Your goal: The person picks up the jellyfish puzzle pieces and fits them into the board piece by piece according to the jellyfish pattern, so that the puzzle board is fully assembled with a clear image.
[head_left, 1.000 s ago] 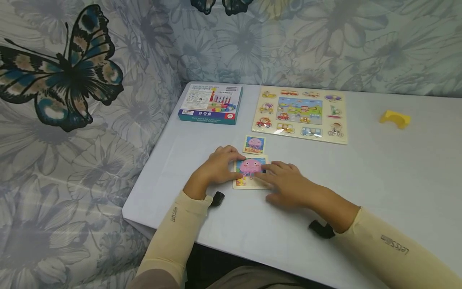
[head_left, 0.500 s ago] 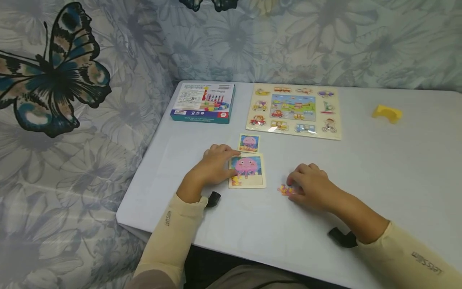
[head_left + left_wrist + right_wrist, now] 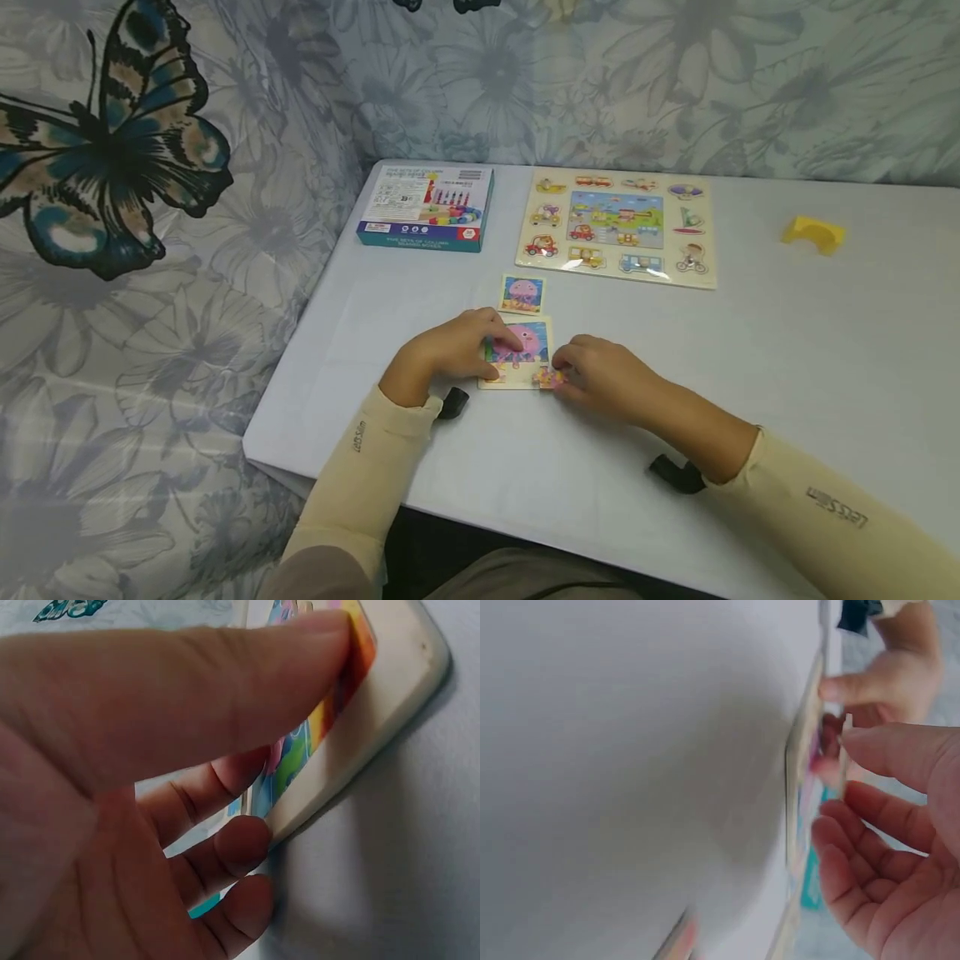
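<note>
A jellyfish puzzle board (image 3: 517, 384) lies on the table, its lower strip partly bare wood. My left hand (image 3: 456, 346) rests at its left side, the thumb on the lower left corner and the index finger reaching over the pink jellyfish. In the left wrist view, the thumb (image 3: 225, 690) crosses the board's printed face while other fingertips touch its edge. My right hand (image 3: 611, 377) pinches a small pink and yellow puzzle piece (image 3: 548, 378) over the board's lower right corner. Seen from the right wrist, the puzzle piece (image 3: 844, 761) stands edge-on between thumb and index finger.
Just behind the board lies a small jellyfish picture card (image 3: 522, 294). Farther back are a teal and white box (image 3: 426, 207) and a wooden vehicle puzzle (image 3: 525, 257). A yellow arch block (image 3: 814, 234) sits at the far right.
My right hand went right, picked up the puzzle piece from the table and brought it back left to the board. My left index finger has moved onto the jellyfish picture.
</note>
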Demonstrator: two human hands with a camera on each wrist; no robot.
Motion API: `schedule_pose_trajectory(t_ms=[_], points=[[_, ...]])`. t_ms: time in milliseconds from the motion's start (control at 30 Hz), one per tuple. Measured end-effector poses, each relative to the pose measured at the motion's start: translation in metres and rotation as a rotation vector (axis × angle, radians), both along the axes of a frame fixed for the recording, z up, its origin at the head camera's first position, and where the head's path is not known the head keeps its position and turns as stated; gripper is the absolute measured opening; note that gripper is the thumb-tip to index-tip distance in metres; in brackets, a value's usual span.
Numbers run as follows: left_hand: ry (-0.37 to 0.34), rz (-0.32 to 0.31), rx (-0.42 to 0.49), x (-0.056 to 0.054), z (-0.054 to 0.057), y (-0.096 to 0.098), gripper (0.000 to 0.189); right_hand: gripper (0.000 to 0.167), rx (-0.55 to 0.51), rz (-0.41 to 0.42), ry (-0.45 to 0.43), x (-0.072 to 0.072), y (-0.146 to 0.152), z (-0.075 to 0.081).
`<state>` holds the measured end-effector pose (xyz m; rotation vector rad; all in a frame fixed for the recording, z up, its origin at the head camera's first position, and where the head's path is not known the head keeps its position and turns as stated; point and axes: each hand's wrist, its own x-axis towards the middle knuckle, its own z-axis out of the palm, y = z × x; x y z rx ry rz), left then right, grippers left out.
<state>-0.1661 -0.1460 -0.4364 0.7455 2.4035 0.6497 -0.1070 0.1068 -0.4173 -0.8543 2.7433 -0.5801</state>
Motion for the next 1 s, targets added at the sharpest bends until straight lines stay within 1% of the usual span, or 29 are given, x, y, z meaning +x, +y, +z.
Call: schedule_pose_trajectory(t_ms=[100, 167, 300, 400, 500, 567, 700, 767, 1000], points=[[-0.002, -0.010, 0.027, -0.002, -0.002, -0.002, 0.048, 0.022, -0.023, 0.056, 0.032, -0.009, -0.018, -0.004], [-0.003, -0.019, 0.040, -0.003, -0.003, -0.002, 0.049, 0.021, -0.029, 0.077, 0.043, -0.014, -0.028, -0.009], [0.001, -0.025, 0.054, -0.004, -0.003, -0.002, 0.048, 0.018, -0.015, 0.083, 0.044, -0.020, -0.040, -0.013], [0.014, -0.008, 0.045, -0.004, -0.003, -0.001, 0.043, 0.016, 0.004, 0.076, 0.051, -0.022, -0.046, -0.013], [0.022, 0.024, 0.027, -0.002, -0.003, -0.001, 0.039, 0.016, 0.020, 0.086, 0.061, -0.022, -0.051, -0.013], [0.026, 0.036, 0.022, -0.002, -0.003, 0.002, 0.038, 0.018, 0.026, 0.081, 0.064, -0.022, -0.050, -0.012], [0.025, 0.048, 0.026, -0.001, -0.002, 0.004, 0.037, 0.013, 0.019, 0.015, 0.018, -0.026, -0.044, -0.009], [0.021, 0.056, 0.030, -0.001, -0.002, 0.005, 0.037, 0.014, 0.022, -0.025, -0.012, -0.030, -0.041, -0.009], [-0.010, 0.094, 0.030, -0.002, -0.003, 0.005, 0.035, 0.019, 0.084, -0.085, -0.175, -0.047, -0.042, -0.012]])
